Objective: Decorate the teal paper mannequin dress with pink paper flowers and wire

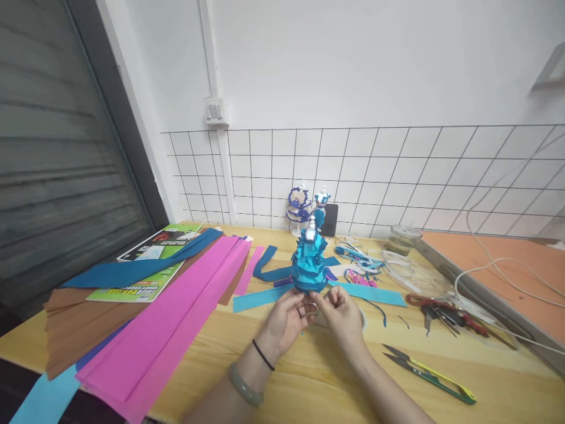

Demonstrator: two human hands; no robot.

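1. Blue ruffled figure (309, 268), one: above the middle of the worktop (282, 386), held at its base. Long axis close to vertical; white top end uppermost, wide tiered skirt downward.
2. Left hand (285, 321), one: reaches in from the lower left, forearm slanting up and to the right, palm turned partly up. Fingers curled, grasping the figure at the skirt's lower edge. Fitted with a black band (263, 355) at the wrist and a pale bangle (245, 384) further down.
3. Right hand (344, 321), one: reaches in from the lower right, forearm slanting up and to the left, back of the hand showing. Thumb and fingers pinch the same lower edge, near the left fingers.
4. Light blue strip (371, 292), one: lies crosswise behind the hands.
5. Snips (430, 374), one pair, green and yellow: right of the right forearm, blades toward the upper left.
6. Pink sheets (172, 321), folded lengthwise: left of the hands, long axis running from lower left to upper right.
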